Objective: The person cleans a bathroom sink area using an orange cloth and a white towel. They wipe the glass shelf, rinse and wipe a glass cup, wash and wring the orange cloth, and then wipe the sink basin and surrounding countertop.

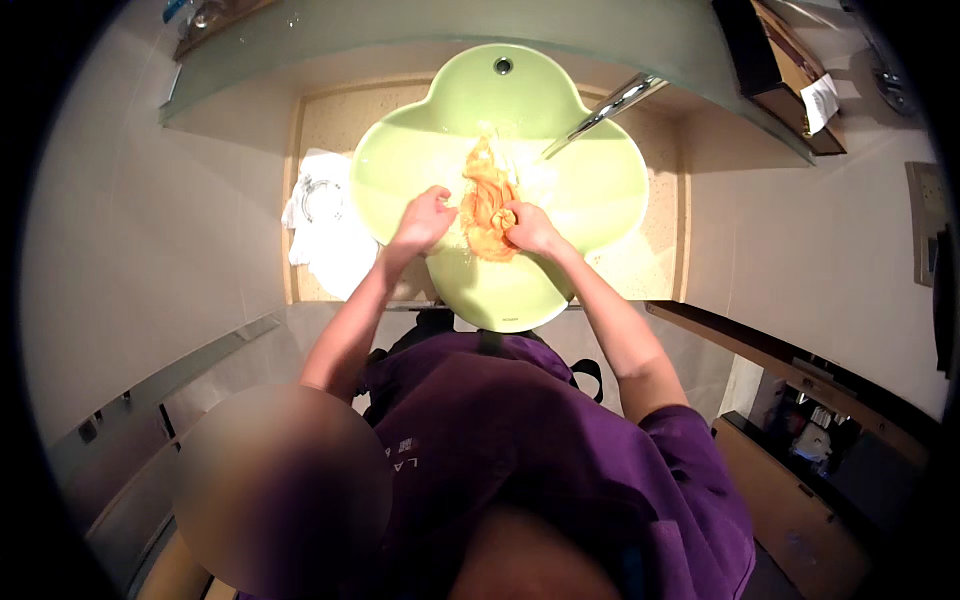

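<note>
An orange cloth (486, 184), wet and crumpled, lies stretched out in a pale green clover-shaped washbasin (611, 169). My right hand (531, 227) grips a bunched part of it near its lower right edge. To the left of the cloth, my left hand (427, 219) hovers over the basin with its fingers curved and apart, holding nothing. Splashed water glints around the cloth. A chrome faucet (604, 116) reaches in from the upper right, its tip close to the cloth's far end.
A white cloth (337, 259) lies on the beige counter (637, 262) left of the basin, with a clear ring-shaped object (322, 199) on it. A glass shelf (360, 30) crosses above the basin's back. A dark box (780, 75) stands on the shelf's right end.
</note>
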### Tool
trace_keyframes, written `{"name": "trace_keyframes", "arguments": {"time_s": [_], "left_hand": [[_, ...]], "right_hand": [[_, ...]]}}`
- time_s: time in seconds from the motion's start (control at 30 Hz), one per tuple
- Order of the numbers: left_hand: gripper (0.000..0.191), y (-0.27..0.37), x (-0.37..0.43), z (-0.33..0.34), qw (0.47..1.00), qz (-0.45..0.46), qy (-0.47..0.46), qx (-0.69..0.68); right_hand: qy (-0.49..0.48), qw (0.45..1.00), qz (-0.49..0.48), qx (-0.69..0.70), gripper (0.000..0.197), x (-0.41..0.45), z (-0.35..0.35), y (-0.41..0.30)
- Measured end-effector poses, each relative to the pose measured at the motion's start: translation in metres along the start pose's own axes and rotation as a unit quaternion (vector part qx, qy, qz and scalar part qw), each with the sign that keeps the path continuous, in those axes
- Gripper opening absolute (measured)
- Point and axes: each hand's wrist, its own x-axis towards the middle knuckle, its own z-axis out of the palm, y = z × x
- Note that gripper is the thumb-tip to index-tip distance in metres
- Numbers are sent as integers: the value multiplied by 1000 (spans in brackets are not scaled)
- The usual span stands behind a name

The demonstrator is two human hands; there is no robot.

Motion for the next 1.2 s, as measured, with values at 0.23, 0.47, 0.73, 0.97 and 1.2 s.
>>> {"name": "trace_keyframes", "arguments": {"time_s": [0.23,0.47,0.73,0.97,1.2], "left_hand": [[56,30,29,62,814,-260,-250,-455],[33,61,35,82,829,-207,-198,-480],[36,85,21,7,824,-106,-128,-542],[36,104,-10,1,804,-85,-145,-571],[44,130,-39,-36,861,14,-132,-491]], "right_hand": [[79,918,1,389,39,-68,-18,-65],[222,815,14,535,35,-99,-39,-50],[245,867,46,432,26,-97,-53,-10],[236,959,-65,143,35,-61,-6,-32],[284,921,-82,255,10,-84,-19,-63]]}}
